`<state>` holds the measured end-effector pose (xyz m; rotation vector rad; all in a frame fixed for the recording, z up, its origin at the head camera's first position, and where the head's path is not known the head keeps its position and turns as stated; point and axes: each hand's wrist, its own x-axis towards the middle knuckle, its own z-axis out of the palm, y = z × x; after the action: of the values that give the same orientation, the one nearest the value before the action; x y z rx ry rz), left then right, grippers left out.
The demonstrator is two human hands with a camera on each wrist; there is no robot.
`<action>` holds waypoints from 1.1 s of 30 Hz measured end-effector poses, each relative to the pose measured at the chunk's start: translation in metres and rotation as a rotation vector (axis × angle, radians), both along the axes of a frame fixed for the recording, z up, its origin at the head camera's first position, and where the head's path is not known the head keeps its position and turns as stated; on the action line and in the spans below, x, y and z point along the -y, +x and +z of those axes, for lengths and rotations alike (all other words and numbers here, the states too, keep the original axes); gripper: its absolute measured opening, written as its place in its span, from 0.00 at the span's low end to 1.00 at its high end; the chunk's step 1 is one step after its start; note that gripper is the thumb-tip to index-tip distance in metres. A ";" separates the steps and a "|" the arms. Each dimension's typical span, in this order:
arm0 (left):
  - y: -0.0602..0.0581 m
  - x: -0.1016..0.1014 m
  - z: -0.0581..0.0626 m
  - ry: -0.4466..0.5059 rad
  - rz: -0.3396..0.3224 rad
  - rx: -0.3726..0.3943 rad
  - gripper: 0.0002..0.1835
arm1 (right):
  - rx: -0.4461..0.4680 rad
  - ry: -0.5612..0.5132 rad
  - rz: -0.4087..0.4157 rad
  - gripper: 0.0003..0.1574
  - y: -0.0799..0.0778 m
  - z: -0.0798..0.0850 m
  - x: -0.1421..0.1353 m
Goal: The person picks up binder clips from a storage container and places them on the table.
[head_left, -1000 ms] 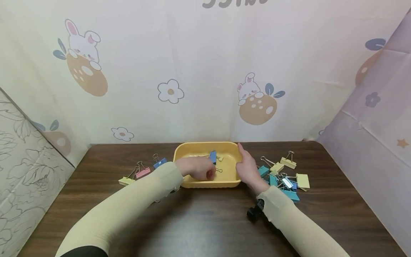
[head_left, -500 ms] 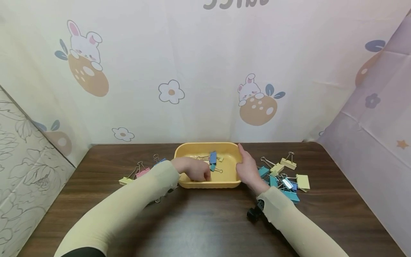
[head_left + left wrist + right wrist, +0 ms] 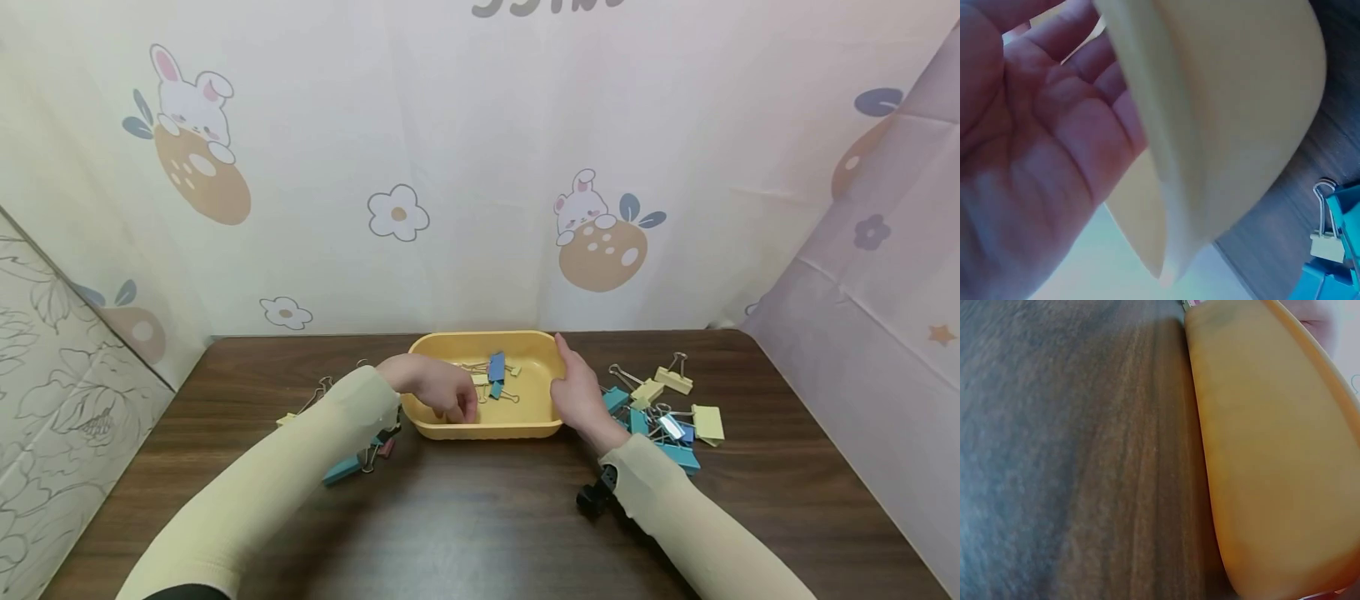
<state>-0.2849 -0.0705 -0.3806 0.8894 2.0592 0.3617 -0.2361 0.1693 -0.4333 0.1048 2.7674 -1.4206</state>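
A yellow plastic tray (image 3: 536, 404) stands at the back middle of the table. Inside it lie several small binder clips, among them a blue binder clip (image 3: 497, 367), a teal binder clip (image 3: 496, 390) and a pale yellow binder clip (image 3: 480, 380). My left hand (image 3: 435, 385) reaches over the tray's left end, fingers bent down toward the floor inside. In the left wrist view the tray's wall (image 3: 1247, 100) hides its fingertips, and I cannot tell whether they pinch anything. My right hand (image 3: 581, 396) grips the tray's right end, thumb up at the rim.
Right of the tray lies a heap of teal, blue and yellow binder clips (image 3: 678, 457). More clips lie to the left, partly hidden by my left sleeve (image 3: 300, 467), including a teal clip (image 3: 343, 469). A printed curtain (image 3: 480, 250) hangs behind the wooden table (image 3: 480, 517).
My left hand has moved left inside the tray, uncovering the teal and pale yellow clips there. The left forearm now covers more of the left-hand clips. My right hand stays at the tray's end.
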 end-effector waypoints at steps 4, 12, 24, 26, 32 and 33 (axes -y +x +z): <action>0.001 0.006 -0.001 0.042 0.035 0.023 0.06 | -0.002 0.009 -0.001 0.51 0.000 0.001 0.000; 0.001 0.021 0.002 0.005 0.059 0.036 0.07 | 0.010 0.012 -0.008 0.52 0.000 0.001 0.002; 0.005 0.037 0.020 0.091 0.107 0.184 0.11 | -0.012 0.012 -0.001 0.52 0.000 0.001 0.002; 0.006 0.038 0.023 0.092 0.096 0.172 0.12 | -0.010 0.013 -0.001 0.51 0.000 0.001 0.002; 0.012 0.045 0.027 0.124 0.075 0.057 0.14 | 0.002 0.023 -0.007 0.51 0.000 0.002 0.002; 0.013 0.048 0.027 0.134 0.081 0.043 0.14 | 0.003 0.026 -0.008 0.51 0.000 0.002 0.002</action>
<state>-0.2721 -0.1180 -0.3539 0.8711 2.0542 0.5641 -0.2364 0.1668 -0.4313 0.1193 2.7865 -1.3854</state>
